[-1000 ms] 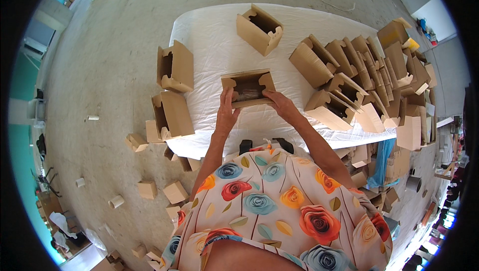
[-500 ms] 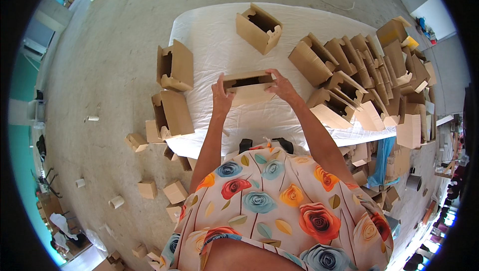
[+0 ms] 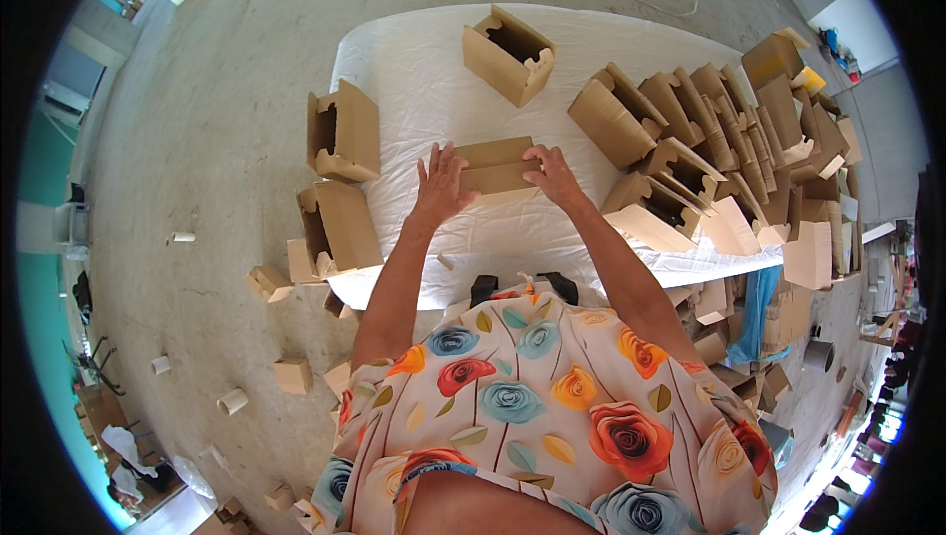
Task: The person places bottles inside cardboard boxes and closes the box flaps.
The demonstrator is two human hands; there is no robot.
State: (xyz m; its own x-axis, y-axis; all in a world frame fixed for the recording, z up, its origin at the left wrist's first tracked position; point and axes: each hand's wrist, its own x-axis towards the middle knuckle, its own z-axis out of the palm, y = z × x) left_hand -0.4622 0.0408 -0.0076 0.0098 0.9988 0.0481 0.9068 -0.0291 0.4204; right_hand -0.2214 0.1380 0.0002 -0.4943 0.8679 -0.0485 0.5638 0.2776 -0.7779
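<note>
A brown cardboard box (image 3: 496, 177) lies in front of me on the white-covered table (image 3: 434, 62). Flat cardboard covers its top, with a seam running across it. My left hand (image 3: 442, 187) rests at the box's left end, its fingers spread and laid over the edge. At the opposite end, my right hand (image 3: 554, 177) curls its fingertips over the corner and grips it. Just beyond the box stands an open-topped carton (image 3: 509, 57) with notched flaps.
Two open cartons stand along the table's left edge, one of them a tall carton (image 3: 353, 133). Several more cartons (image 3: 623, 121) crowd the right side, tilted against one another. Small boxes (image 3: 293, 375) and a cardboard tube (image 3: 233, 401) lie on the concrete floor at left.
The dark opening in the box's top is now covered by flat cardboard. My left hand has loosened from its pinch and spread its fingers. My right hand stays at the right end.
</note>
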